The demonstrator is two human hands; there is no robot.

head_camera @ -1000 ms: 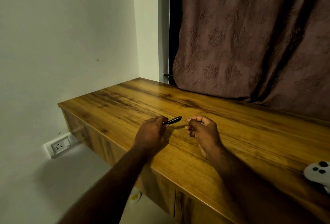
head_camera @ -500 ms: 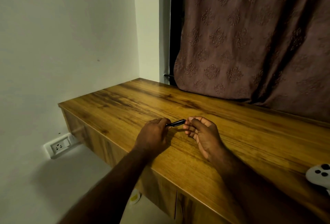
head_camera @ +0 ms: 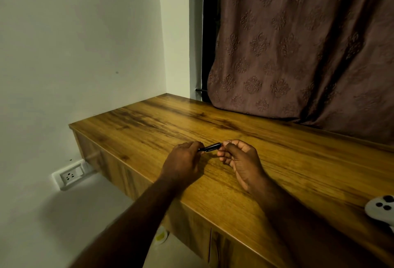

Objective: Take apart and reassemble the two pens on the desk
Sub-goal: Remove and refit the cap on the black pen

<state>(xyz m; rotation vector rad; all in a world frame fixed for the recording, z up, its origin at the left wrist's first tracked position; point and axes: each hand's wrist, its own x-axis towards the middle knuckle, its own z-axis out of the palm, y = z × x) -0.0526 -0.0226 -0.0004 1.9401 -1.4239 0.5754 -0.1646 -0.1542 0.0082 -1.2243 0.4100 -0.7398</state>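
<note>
A short black pen [head_camera: 210, 147] is held just above the wooden desk [head_camera: 298, 161], near its front edge. My left hand [head_camera: 183, 161] grips the pen's left end between fingertips. My right hand [head_camera: 238, 156] pinches the pen's right end with thumb and forefinger, the other fingers curled. Only the pen's middle stretch shows between the hands. No second pen is visible.
A white game controller [head_camera: 381, 210] lies at the desk's right edge. A brown patterned curtain [head_camera: 298, 43] hangs behind the desk. A wall socket [head_camera: 70, 175] sits low on the left wall. A small white and yellow object [head_camera: 161, 235] lies on the floor below.
My right hand moved left and closed on the pen's free right end, which it was apart from a second ago. My left hand kept its hold.
</note>
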